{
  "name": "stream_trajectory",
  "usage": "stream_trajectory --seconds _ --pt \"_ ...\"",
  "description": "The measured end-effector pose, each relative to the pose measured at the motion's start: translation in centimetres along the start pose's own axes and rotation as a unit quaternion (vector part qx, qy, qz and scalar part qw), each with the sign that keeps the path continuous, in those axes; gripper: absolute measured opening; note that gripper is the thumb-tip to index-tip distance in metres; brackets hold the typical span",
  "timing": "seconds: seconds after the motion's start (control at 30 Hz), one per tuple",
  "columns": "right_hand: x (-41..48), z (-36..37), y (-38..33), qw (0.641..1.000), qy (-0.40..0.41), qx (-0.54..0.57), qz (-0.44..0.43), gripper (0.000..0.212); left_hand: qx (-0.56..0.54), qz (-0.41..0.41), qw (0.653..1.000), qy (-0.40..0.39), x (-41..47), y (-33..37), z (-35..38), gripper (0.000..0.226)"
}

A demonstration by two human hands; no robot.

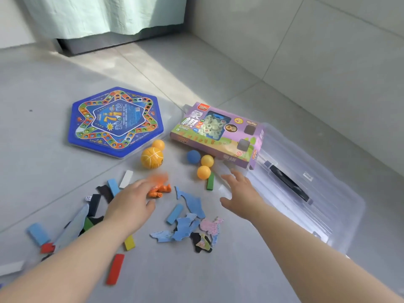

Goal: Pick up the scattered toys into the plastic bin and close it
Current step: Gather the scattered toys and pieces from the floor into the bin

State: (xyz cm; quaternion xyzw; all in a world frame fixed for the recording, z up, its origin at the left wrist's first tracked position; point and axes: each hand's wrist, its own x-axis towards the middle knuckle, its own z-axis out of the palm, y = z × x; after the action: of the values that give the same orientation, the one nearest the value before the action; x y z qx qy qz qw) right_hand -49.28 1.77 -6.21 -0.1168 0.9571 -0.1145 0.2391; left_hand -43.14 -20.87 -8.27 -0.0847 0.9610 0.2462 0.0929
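Toys lie scattered on the grey floor. My left hand (131, 204) is over an orange toy figure (160, 189), fingers touching it; whether it grips is unclear. My right hand (239, 193) hovers open, near a green block (210, 181) and the clear plastic bin (341, 215) at the right. A purple chess box (218, 134) leans on the bin's near rim. A blue hexagonal game board (115, 122) lies behind. A yellow basketball toy (152, 157), small yellow balls (207, 160) and a blue ball (193, 156) sit in the middle.
Blue puzzle pieces (185, 224), coloured blocks such as a red one (115, 268) and a small die (88, 198) are strewn in front. A tiled wall (306, 51) runs along the right; a curtain (98, 16) hangs at the back.
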Motion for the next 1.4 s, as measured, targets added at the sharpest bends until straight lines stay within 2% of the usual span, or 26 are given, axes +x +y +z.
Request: stream_trajectory --seconds 0.2,0.37,0.43,0.5,0.57,0.7,0.87,0.97,1.07,1.2,1.3,1.4 --pt "6.4 1.6 -2.1 0.997 -0.01 -0.016 -0.072 0.066 0.084 -0.027 0.993 -0.078 -0.4 -0.8 2.6 0.072" --pt "10.5 1.8 -3.5 0.99 0.024 -0.099 -0.093 0.064 0.123 -0.069 0.986 -0.086 -1.5 -2.8 4.7 0.077" --pt "11.6 2.3 -4.1 0.989 0.026 -0.105 -0.096 0.065 0.145 -0.061 0.985 -0.068 -1.8 -3.7 5.3 0.08" --pt "12.3 3.0 -4.7 0.991 0.026 -0.093 -0.09 0.066 0.163 -0.048 0.982 -0.078 -1.6 -4.3 5.8 0.081" --pt "12.7 3.8 -5.3 0.992 0.032 -0.091 -0.082 0.063 0.166 -0.036 0.982 -0.088 -1.5 -5.1 6.6 0.067" --pt "12.2 5.2 -6.1 0.995 0.065 -0.059 -0.046 0.048 0.16 -0.006 0.983 -0.088 -2.1 -5.6 7.5 0.068" --pt "11.9 4.8 -4.8 0.995 0.093 -0.003 0.028 0.053 0.138 -0.005 0.987 -0.076 -2.0 -5.8 7.6 0.069" --pt "12.1 4.6 -4.3 0.995 0.087 -0.04 0.017 0.047 0.139 -0.006 0.988 -0.062 -1.8 -6.0 7.7 0.067" --pt "12.0 5.0 -4.4 0.994 0.077 -0.077 0.014 0.047 0.16 0.007 0.987 -0.027 -1.7 -6.3 7.9 0.055" --pt "11.5 5.2 -4.4 0.995 0.065 -0.075 -0.009 0.043 0.178 0.039 0.98 0.08 -1.5 -6.5 8.3 0.052" --pt "10.5 4.7 -3.9 0.996 0.081 0.0 -0.023 0.037 0.133 0.086 0.976 0.151 -1.2 -5.5 7.4 0.041" --pt "9.0 3.6 -3.3 0.982 0.143 0.127 -0.015 0.035 0.075 0.118 0.975 0.172 -0.6 -3.7 6.7 0.032"
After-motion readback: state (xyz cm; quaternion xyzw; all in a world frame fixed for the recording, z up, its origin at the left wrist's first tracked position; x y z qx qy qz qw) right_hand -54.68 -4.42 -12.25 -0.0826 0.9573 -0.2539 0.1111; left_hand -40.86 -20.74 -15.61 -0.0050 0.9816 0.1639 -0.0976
